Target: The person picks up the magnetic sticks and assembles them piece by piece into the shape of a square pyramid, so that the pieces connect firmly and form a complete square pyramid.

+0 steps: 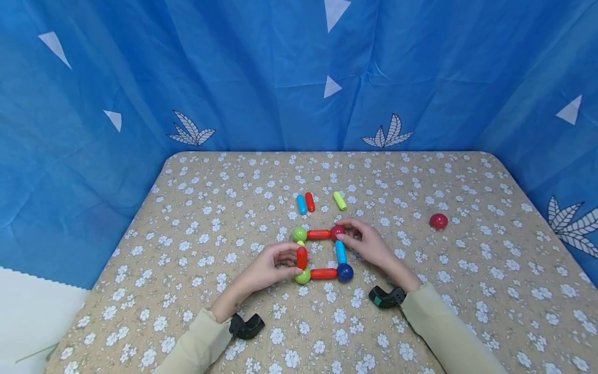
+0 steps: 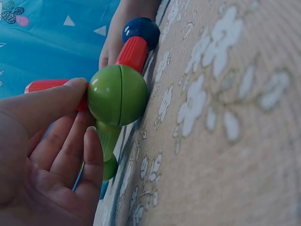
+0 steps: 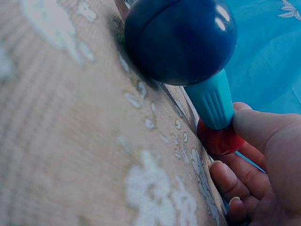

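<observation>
A square frame of rods and balls lies on the table, with green balls [image 1: 299,234] at its two left corners, a red ball [image 1: 337,232] at the far right and a dark blue ball [image 1: 344,272] at the near right. Red rods [image 1: 323,274] form its near and far sides, a blue rod [image 1: 341,252] its right side. My left hand [image 1: 271,267] pinches an upright red rod [image 1: 302,258] standing on the near green ball [image 2: 117,95]. A light green rod [image 2: 108,140] joins the two green balls. My right hand [image 1: 366,242] holds the red ball [image 3: 220,137] between thumb and fingers.
Beyond the frame lie a loose blue rod [image 1: 301,204], a loose red rod [image 1: 310,201] and a yellow-green rod [image 1: 340,200]. Another red ball [image 1: 438,221] sits off to the right. A blue curtain [image 1: 289,78] hangs behind the flower-patterned tablecloth [image 1: 224,197].
</observation>
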Action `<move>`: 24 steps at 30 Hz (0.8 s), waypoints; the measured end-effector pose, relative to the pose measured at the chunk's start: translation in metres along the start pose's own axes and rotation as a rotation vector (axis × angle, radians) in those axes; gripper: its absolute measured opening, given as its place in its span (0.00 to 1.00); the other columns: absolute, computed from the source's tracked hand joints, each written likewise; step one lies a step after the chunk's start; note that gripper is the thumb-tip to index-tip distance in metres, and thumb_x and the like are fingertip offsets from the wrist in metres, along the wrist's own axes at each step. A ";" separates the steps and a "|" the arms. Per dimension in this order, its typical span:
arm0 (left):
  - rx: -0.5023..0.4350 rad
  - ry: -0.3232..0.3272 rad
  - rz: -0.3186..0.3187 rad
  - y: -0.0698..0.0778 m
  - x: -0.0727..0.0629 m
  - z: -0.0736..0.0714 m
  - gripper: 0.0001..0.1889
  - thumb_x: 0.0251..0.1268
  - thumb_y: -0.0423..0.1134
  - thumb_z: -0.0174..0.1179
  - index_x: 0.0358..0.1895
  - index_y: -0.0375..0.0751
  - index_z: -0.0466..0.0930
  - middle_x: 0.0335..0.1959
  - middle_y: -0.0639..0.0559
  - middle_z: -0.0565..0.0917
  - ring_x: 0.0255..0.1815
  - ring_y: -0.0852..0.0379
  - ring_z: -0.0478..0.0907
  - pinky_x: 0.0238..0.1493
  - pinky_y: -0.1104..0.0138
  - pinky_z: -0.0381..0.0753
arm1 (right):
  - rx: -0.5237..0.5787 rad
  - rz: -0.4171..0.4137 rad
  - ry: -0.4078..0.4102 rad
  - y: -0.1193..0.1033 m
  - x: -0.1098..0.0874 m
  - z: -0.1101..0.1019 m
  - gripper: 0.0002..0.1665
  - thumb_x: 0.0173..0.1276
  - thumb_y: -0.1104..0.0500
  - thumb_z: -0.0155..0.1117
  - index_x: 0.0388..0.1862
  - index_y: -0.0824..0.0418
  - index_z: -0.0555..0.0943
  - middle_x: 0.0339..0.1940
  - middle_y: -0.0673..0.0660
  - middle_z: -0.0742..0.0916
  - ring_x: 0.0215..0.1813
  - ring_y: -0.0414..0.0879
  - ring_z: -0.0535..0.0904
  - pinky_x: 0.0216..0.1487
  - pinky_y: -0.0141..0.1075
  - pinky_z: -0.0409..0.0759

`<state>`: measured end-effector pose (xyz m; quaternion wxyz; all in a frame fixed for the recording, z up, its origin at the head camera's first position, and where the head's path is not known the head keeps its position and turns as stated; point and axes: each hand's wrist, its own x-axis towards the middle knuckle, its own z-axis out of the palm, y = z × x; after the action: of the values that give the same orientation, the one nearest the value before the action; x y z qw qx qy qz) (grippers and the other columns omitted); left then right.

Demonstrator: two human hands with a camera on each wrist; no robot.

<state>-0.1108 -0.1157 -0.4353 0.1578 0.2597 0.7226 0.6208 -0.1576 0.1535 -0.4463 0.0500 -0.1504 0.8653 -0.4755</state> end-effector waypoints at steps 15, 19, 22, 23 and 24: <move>0.010 -0.001 0.014 0.007 0.001 0.001 0.16 0.52 0.20 0.63 0.46 0.27 0.76 0.39 0.43 0.81 0.40 0.49 0.79 0.44 0.58 0.78 | -0.004 0.011 -0.004 0.001 0.001 0.000 0.18 0.66 0.56 0.63 0.54 0.58 0.78 0.35 0.52 0.80 0.33 0.48 0.70 0.28 0.36 0.69; 0.027 0.000 0.024 0.022 -0.001 0.003 0.15 0.52 0.19 0.63 0.45 0.25 0.75 0.38 0.42 0.81 0.39 0.49 0.79 0.45 0.54 0.77 | 0.009 0.006 -0.005 0.000 0.000 0.000 0.18 0.66 0.56 0.63 0.54 0.58 0.78 0.35 0.52 0.79 0.33 0.48 0.70 0.28 0.35 0.69; 0.057 0.004 0.036 0.027 -0.002 0.003 0.15 0.52 0.20 0.64 0.45 0.26 0.76 0.38 0.45 0.81 0.39 0.49 0.79 0.44 0.51 0.77 | 0.015 0.002 -0.008 0.001 0.000 -0.001 0.18 0.66 0.56 0.63 0.54 0.58 0.78 0.34 0.52 0.79 0.33 0.48 0.70 0.28 0.35 0.69; 0.069 0.005 0.040 0.028 -0.002 0.003 0.15 0.52 0.21 0.64 0.45 0.26 0.76 0.38 0.45 0.81 0.39 0.50 0.79 0.44 0.51 0.77 | 0.014 0.001 -0.009 0.001 0.000 -0.001 0.18 0.66 0.56 0.63 0.54 0.58 0.78 0.34 0.52 0.79 0.33 0.48 0.70 0.28 0.35 0.69; 0.078 0.006 0.041 0.029 -0.002 0.003 0.15 0.52 0.21 0.64 0.46 0.27 0.76 0.38 0.46 0.81 0.39 0.50 0.79 0.45 0.51 0.77 | 0.013 0.003 -0.009 0.001 0.000 -0.001 0.18 0.66 0.57 0.63 0.54 0.58 0.78 0.34 0.52 0.79 0.33 0.48 0.70 0.28 0.35 0.69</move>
<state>-0.1021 -0.1116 -0.4082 0.1326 0.2789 0.7413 0.5959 -0.1583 0.1545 -0.4466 0.0557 -0.1510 0.8622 -0.4803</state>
